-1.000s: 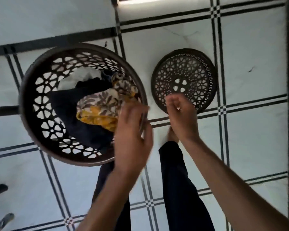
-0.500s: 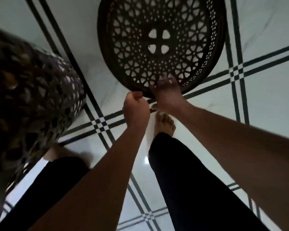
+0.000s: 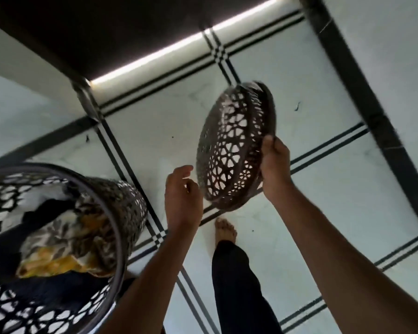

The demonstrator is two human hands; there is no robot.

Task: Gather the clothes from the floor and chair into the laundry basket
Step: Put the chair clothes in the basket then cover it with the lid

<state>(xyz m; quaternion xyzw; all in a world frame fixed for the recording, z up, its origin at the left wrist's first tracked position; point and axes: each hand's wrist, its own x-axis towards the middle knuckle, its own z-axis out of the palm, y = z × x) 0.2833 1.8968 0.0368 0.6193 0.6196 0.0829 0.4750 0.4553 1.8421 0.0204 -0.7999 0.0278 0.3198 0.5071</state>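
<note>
The floor is pale glossy tile crossed by paired dark lines, with a dark overhang and a bright strip along its far edge. The laundry basket, dark and latticed, stands at the near left of the floor holding clothes, a floral yellow piece on top. The right hand clamps the rim of the perforated lid, held tilted above the floor. The left hand hangs just beside the lid, fingers loosely curled, gripping nothing. A bare foot stands below.

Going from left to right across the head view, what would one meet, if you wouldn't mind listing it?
Laundry basket → left hand → lid → right hand, which holds the lid's edge.
</note>
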